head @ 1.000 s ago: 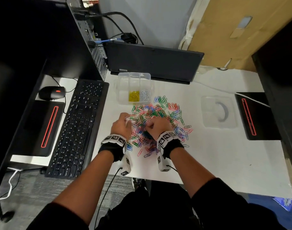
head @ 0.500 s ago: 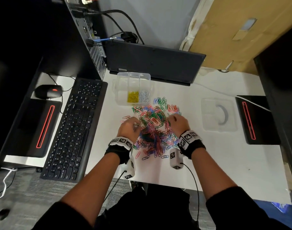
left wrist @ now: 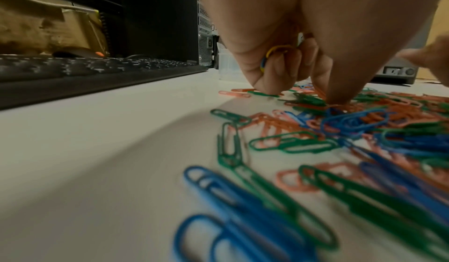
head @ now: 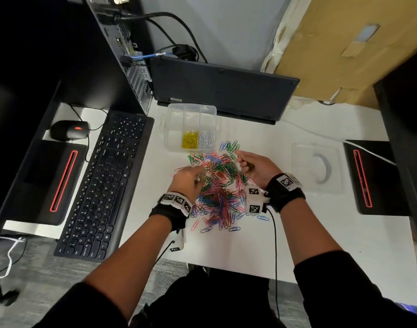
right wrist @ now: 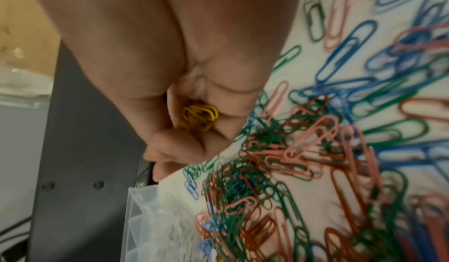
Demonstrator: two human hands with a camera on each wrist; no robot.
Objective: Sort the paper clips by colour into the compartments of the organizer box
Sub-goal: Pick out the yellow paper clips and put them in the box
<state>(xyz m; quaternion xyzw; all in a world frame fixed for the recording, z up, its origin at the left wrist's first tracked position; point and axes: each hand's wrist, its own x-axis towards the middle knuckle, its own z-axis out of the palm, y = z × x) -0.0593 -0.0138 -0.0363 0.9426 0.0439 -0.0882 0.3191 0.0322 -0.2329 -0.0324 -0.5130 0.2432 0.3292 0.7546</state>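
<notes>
A heap of red, pink, green and blue paper clips [head: 218, 185] lies on the white desk. Behind it stands the clear organizer box [head: 191, 110], with yellow clips [head: 190, 139] and white clips [head: 206, 139] in two front compartments. My left hand [head: 187, 179] is at the heap's left edge, fingertips [left wrist: 336, 98] down on the clips, and it holds a yellow clip [left wrist: 277, 50] in its curled fingers. My right hand [head: 252, 165] hovers over the heap's right side, curled round a bunch of yellow clips [right wrist: 199, 119].
A black keyboard [head: 103, 185] lies left of the heap, a mouse [head: 69, 130] beyond it. A closed laptop [head: 223, 88] stands behind the box. The clear box lid [head: 317, 169] rests at the right, next to a black device [head: 373, 176].
My right hand has left the middle of the heap and moved right and away from me, toward the box. My left hand stays at the heap's left edge.
</notes>
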